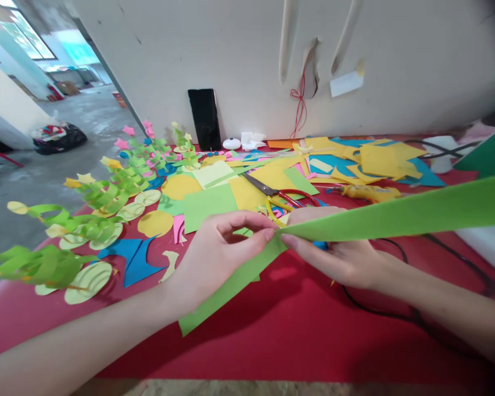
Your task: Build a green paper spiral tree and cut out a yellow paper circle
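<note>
A long green paper strip (396,214) stretches from the lower middle of the red table up past the right edge of the head view. My left hand (218,258) pinches it between thumb and fingers near the middle. Close beside it, my right hand (346,258) is closed on the same strip, thumb in front and fingers partly hidden behind the paper. The strip bends where the two hands meet. Just beyond my hands lie scissors (268,190) with red and yellow handles, on scattered paper. A green paper sheet (210,204) lies beyond my left hand.
Curly green paper plants (70,220) on round bases line the table's left side. Blue scraps (138,261) lie near them. A yellow glue gun (371,192) sits at right with a black cable (379,313). A black phone (206,118) leans against the wall.
</note>
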{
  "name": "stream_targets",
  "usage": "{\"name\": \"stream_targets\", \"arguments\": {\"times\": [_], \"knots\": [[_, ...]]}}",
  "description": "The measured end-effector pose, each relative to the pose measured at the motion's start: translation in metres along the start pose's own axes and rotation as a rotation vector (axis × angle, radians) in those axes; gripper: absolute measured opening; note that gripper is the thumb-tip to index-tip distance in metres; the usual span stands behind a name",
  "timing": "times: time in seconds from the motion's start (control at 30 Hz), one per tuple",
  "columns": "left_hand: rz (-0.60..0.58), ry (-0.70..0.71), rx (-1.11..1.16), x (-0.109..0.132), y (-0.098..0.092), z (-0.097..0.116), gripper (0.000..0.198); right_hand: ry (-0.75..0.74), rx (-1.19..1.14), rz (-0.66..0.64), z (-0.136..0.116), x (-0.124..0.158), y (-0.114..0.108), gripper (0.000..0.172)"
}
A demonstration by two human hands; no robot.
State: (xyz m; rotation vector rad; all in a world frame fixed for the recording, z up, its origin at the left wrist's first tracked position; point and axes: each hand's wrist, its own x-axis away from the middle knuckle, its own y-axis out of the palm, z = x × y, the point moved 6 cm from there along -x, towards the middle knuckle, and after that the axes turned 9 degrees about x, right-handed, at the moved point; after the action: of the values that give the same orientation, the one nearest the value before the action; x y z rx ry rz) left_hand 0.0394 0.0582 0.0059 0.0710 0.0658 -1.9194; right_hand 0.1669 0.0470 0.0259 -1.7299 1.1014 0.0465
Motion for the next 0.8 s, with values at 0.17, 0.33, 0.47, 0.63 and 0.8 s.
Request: {"name": "stream_targets", "arguments": {"times": [0.17, 0.33, 0.47, 0.63, 0.8], "knots": [[-0.046, 0.055, -0.05, 0.0, 0.002, 0.007, 0.007, -0.022, 0.118, -0.008, -0.004, 0.001, 0.001, 0.022], [-0.082, 0.168, -0.139, 0.003, 0.006, 0.016, 0.011, -0.059, 0.15, -0.059, -0.01, 0.002, 0.002, 0.018], [-0.082, 0.283, -0.213, 0.006, 0.006, 0.026, 0.013, -0.089, 0.095, 0.071, -0.016, 0.001, -0.008, 0.007], [-0.083, 0.392, -0.311, 0.008, 0.008, 0.035, 0.011, -0.039, 0.036, 0.227, -0.02, 0.001, -0.019, 0.011], [-0.076, 0.422, -0.262, 0.009, 0.009, 0.038, 0.011, -0.129, 0.07, 0.268, -0.026, 0.003, -0.021, 0.013]]}}
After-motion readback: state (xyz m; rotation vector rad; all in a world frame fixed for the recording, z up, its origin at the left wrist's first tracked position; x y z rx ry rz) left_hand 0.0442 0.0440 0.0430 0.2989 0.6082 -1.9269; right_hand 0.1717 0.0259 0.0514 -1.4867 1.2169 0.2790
